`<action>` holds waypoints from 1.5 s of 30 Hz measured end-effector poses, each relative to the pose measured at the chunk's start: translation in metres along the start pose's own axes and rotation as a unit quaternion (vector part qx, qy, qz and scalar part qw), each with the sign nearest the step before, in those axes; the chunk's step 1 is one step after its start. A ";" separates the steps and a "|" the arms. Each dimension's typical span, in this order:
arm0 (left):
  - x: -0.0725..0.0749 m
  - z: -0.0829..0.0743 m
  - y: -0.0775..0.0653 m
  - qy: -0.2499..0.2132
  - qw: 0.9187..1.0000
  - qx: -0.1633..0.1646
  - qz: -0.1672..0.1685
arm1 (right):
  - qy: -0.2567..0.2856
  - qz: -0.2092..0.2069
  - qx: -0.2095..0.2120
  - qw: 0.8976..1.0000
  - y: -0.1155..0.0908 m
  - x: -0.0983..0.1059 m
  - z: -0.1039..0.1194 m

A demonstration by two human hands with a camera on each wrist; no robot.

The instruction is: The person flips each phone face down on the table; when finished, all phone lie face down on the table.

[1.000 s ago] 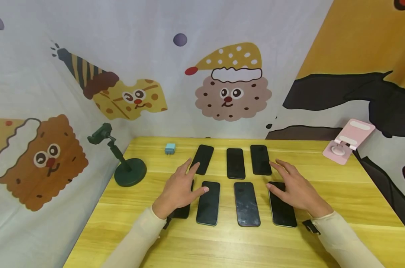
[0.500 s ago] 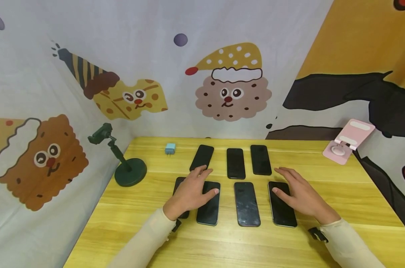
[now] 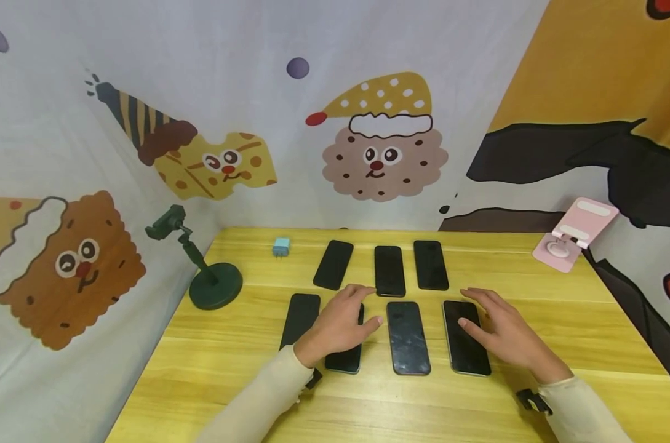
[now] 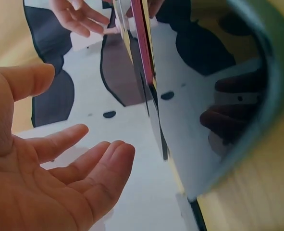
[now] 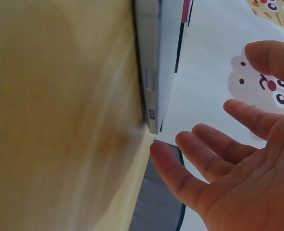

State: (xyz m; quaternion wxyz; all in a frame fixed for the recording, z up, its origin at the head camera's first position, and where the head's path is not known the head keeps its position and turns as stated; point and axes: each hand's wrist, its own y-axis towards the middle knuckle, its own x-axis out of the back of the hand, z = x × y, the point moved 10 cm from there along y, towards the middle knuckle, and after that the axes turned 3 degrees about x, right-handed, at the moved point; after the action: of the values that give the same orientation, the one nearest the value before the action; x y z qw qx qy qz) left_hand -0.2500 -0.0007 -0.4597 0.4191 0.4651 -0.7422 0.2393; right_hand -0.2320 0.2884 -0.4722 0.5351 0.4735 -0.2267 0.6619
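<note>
Several dark-screened smartphones lie in two rows on the wooden table (image 3: 368, 406). My left hand (image 3: 339, 325) hovers over a front-row smartphone (image 3: 344, 362), hiding its upper part; another smartphone (image 3: 300, 315) lies to its left. In the left wrist view the fingers (image 4: 108, 178) are loosely bent with nothing in them, beside a glossy phone screen (image 4: 199, 91). My right hand (image 3: 513, 337) is held above the rightmost front smartphone (image 3: 466, 349), thumb over its screen. The right wrist view shows that hand empty, its fingers (image 5: 180, 178) apart from the phone's silver side (image 5: 154, 62). Between the hands lies a scuffed smartphone (image 3: 408, 338).
Three more smartphones form the back row: a tilted one (image 3: 333, 264), a middle one (image 3: 390, 271) and a right one (image 3: 431, 264). A blue charger plug (image 3: 281, 247), a green phone stand (image 3: 215, 285) and a pink phone stand (image 3: 575, 234) stand farther out. A printed curtain (image 3: 290, 203) hangs behind.
My left hand has moved right, from over the leftmost front smartphone to the one beside it. My right hand has drifted slightly right and toward me. The phones have stayed put.
</note>
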 end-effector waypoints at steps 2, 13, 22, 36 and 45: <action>-0.006 -0.005 0.002 -0.012 1.000 -0.004 0.007 | 0.005 -0.001 -0.001 1.000 -0.003 0.000 -0.001; -0.031 -0.030 0.011 -0.103 0.993 -0.006 0.055 | 0.054 0.008 -0.031 0.998 -0.013 -0.005 -0.006; -0.055 -0.042 0.024 -0.195 0.977 0.018 0.088 | 0.089 0.017 -0.056 0.994 -0.017 -0.006 -0.011; -0.094 -0.067 0.042 -0.277 0.949 0.081 0.131 | 0.256 0.071 -0.160 0.951 -0.024 -0.018 -0.035; -0.118 -0.077 0.045 -0.397 0.897 0.107 0.163 | 0.292 0.089 -0.180 0.935 -0.028 -0.021 -0.039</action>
State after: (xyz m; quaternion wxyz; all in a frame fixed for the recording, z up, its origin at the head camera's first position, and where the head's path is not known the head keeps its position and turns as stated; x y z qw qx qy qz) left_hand -0.2341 0.1351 -0.5162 -0.0075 0.4361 -0.8821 0.1779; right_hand -0.2218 0.3184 -0.5134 0.5929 0.1331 -0.2168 0.7640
